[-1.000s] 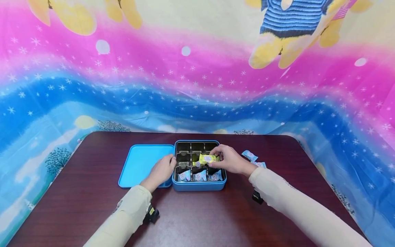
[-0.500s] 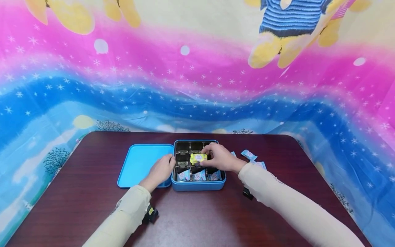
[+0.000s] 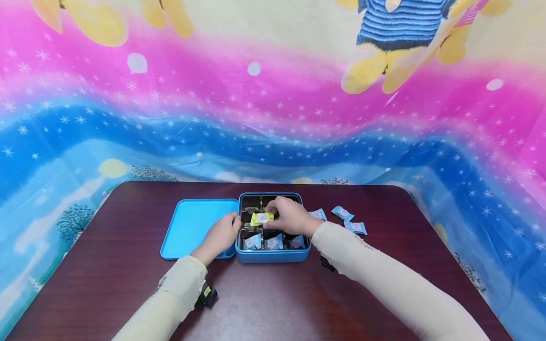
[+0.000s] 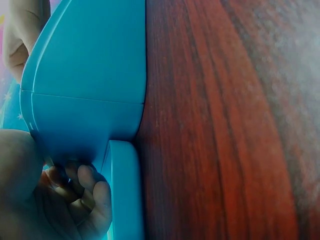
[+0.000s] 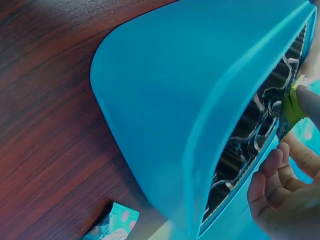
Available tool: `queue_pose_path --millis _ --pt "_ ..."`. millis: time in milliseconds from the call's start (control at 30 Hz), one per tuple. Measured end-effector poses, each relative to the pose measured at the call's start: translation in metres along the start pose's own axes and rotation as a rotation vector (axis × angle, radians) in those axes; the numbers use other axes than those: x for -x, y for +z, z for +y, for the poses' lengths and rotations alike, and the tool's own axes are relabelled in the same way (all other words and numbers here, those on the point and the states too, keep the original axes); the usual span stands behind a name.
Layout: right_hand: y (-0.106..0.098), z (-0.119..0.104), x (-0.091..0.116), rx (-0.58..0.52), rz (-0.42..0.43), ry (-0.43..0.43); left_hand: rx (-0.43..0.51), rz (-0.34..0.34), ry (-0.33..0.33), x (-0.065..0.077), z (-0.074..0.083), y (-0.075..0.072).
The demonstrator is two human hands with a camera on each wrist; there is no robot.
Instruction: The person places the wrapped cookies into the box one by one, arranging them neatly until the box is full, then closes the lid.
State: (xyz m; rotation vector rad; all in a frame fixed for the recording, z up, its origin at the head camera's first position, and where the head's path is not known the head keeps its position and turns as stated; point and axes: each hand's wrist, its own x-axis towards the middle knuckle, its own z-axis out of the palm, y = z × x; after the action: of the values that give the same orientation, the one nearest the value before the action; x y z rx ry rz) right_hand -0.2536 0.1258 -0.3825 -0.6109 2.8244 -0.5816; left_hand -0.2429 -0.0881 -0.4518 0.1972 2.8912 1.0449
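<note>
Yellow packet [image 3: 259,218] is in the right hand [image 3: 291,215], over the middle row of the blue box [image 3: 273,256], toward its left side; can't tell if it touches the tray. Right grip is clamped on it, thumb on one face, fingers opposite.

Left hand [image 3: 219,235] sits at the box's left wall, fingers bent; can't tell if that grip pinches the rim or just braces.

Box is near the counter's [image 3: 273,298] far edge, about mid-width; lid [image 3: 199,225] just beside it, toward the far left corner; three blue packets [image 3: 274,241] in the row nearest the front edge; loose blue packets [image 3: 355,228] toward the far right corner.

Handling, my read: yellow packet likely light, slick wrapper, some give; contents could crush; take it by the end or side edges, light pinch, leaving the underside free.
</note>
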Motion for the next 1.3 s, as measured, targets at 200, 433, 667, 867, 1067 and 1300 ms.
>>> queue_pose_path --millis 200,433,667,867,1067,1300 --pt "0.003 -0.009 -0.005 0.064 -0.008 -0.007 0.001 0.005 0.001 0.000 0.000 -0.003" --pt "0.006 -0.018 -0.008 0.120 -0.016 -0.027 0.014 -0.006 -0.008 0.000 0.001 -0.003" --pt "0.009 -0.024 -0.013 0.144 -0.016 -0.031 0.018 -0.024 -0.032 0.000 0.002 -0.002" --pt "0.012 -0.026 -0.015 0.155 -0.015 -0.022 0.013 -0.021 -0.029 0.000 0.002 -0.001" --pt "0.013 -0.028 -0.016 0.160 -0.017 -0.017 0.006 -0.013 -0.007 0.000 0.002 -0.001" --pt "0.014 -0.032 -0.019 0.143 -0.039 -0.015 0.009 -0.011 -0.007 0.000 0.001 0.000"
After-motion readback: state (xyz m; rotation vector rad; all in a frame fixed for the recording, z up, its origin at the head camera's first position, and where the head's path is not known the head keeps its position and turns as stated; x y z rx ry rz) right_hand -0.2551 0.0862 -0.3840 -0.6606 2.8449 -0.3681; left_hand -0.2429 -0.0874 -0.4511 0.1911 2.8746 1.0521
